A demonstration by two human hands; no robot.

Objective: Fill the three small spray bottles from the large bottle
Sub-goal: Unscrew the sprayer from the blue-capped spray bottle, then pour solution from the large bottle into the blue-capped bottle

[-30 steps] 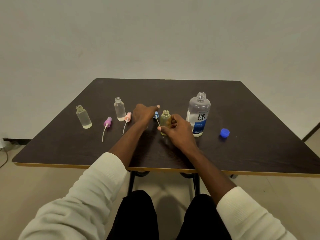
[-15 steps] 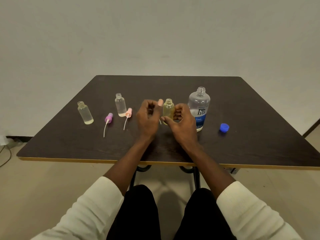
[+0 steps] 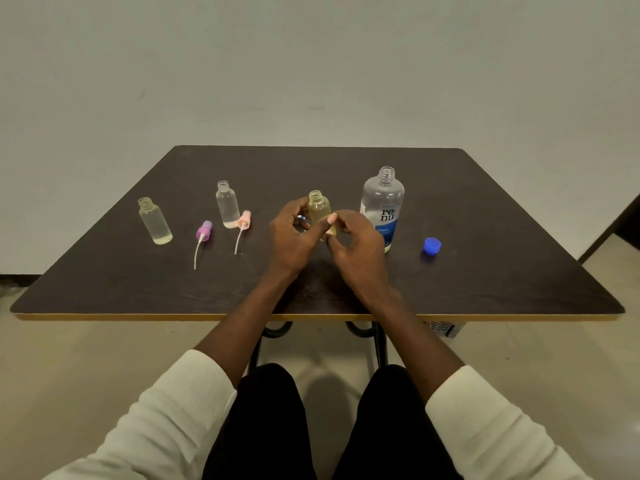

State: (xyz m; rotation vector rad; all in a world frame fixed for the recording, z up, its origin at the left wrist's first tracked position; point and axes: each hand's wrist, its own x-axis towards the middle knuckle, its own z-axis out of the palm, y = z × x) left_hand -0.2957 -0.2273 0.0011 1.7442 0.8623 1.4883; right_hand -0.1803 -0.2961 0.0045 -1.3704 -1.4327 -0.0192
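A dark worktop (image 3: pixel 485 209) carries the full set of items. The person's right hand (image 3: pixel 360 251) and left hand (image 3: pixel 294 237) meet at the centre, both around a yellowish small bottle (image 3: pixel 319 209) whose neck is open and uncapped. The right hand's grip is clamped on this bottle, thumb across its front and fingers curled round the lower body; whether its base touches the worktop cannot be told. The left hand's fingers are curled, and a blue spray head (image 3: pixel 302 218) shows only as a sliver between them, so its grip appears clamped on that part; the dip tube is hidden. Just right of the hands stands the large bottle (image 3: pixel 382 206), upright, uncapped, with a blue and white label, its lower left partly covered by the right hand. Its blue cap (image 3: pixel 432 245) lies on the worktop further right, apart from the bottle. To the left stand two more small bottles, both upright and open: the middle small bottle (image 3: pixel 227 204) and, well apart at far left, the left small bottle (image 3: pixel 155 221), each showing clear liquid with a faint tint at the base. A pink spray head (image 3: pixel 244 220) lies just beside the middle small bottle, its tube trailing toward the near edge. A purple spray head (image 3: pixel 203 231) lies between the two left bottles, tube likewise trailing nearward
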